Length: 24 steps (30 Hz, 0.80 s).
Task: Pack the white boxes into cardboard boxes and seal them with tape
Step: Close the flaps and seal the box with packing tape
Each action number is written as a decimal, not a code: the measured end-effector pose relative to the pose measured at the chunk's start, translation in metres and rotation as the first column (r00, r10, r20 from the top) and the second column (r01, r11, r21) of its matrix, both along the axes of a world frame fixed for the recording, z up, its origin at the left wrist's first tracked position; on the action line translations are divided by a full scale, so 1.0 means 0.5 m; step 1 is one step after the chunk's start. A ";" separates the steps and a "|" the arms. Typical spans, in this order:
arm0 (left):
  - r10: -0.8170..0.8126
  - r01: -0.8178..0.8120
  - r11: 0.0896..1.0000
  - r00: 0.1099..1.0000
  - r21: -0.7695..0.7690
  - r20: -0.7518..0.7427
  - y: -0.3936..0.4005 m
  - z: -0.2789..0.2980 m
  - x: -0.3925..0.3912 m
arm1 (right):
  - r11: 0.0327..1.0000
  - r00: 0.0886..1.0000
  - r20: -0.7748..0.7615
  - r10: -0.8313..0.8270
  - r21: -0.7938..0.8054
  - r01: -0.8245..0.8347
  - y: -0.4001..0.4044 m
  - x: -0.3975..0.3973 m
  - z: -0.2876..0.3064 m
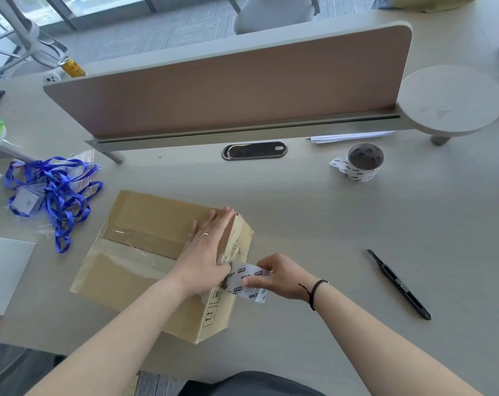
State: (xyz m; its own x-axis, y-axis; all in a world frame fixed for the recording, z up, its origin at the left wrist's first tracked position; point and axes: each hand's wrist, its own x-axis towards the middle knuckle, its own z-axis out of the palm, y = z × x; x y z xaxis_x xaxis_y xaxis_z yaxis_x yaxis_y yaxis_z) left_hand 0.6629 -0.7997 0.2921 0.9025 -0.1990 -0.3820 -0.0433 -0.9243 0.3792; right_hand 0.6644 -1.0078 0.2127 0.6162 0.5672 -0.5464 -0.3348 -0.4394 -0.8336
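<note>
Two hands at box (145, 252) rt end: L hand (205, 252) flat, pressing top flaps; R hand (279, 277) pinching tape strip (247, 281), seam just left of pinch, long axis running left.

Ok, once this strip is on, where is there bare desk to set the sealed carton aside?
Bare desk lies right of the cardboard box, bordered by the tape roll behind and the utility knife to the right. The left is crowded: blue lanyards and a white sheet.
</note>
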 end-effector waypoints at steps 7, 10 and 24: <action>0.067 -0.060 0.996 0.991 -0.063 0.119 -0.008 -0.017 -0.009 | 0.996 0.999 0.028 -0.022 -0.089 0.024 0.000 0.003 0.016; -0.024 0.027 0.997 0.999 -0.076 0.043 0.010 -0.009 -0.003 | 0.990 0.998 0.033 -0.048 -0.133 0.052 0.005 -0.009 0.026; -0.272 0.294 0.946 0.949 0.137 -0.158 0.014 0.016 0.002 | 0.964 0.993 0.088 -0.074 -0.249 0.094 0.018 -0.025 0.063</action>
State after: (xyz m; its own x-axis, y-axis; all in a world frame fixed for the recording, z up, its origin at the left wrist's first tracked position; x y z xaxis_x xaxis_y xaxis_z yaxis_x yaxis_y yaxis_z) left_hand 0.6637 -0.7928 0.3003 0.7552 -0.3662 -0.5437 -0.2702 -0.9296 0.2509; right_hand 0.6517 -0.9990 0.2442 0.7014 0.3616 -0.6143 -0.3187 -0.6118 -0.7240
